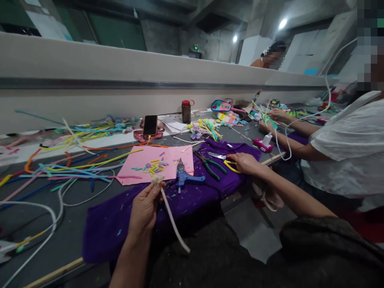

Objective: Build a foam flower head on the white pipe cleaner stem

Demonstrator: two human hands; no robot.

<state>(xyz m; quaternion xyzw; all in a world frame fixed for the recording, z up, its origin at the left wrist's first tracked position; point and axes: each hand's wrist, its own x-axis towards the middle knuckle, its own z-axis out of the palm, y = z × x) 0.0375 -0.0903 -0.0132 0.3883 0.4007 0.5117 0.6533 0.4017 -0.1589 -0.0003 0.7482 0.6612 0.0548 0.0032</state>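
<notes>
My left hand (146, 206) pinches a white pipe cleaner (174, 226) just under its bunched, pale, flower-like top. Its stem hangs down to the right over my lap. Over the purple cloth (105, 228), my right hand (247, 163) has its fingers on the handle of a pair of scissors (216, 155), blades pointing left. Green-handled pliers (211, 166) lie just left of the scissors. Between my hands rests a blue glue gun (189, 179), nozzle away from me. Behind it, short coloured pieces (155, 166) are scattered on a pink sheet (126, 170).
Long coloured pipe cleaners (72, 170) and a white cable (61, 196) spread over the left side. A phone (150, 125), a red-capped bottle (186, 112) and a bundle of pastel stems (207, 129) stand or lie behind. At right, a co-worker's hands (274, 120) handle green stems near a pink power block (263, 145).
</notes>
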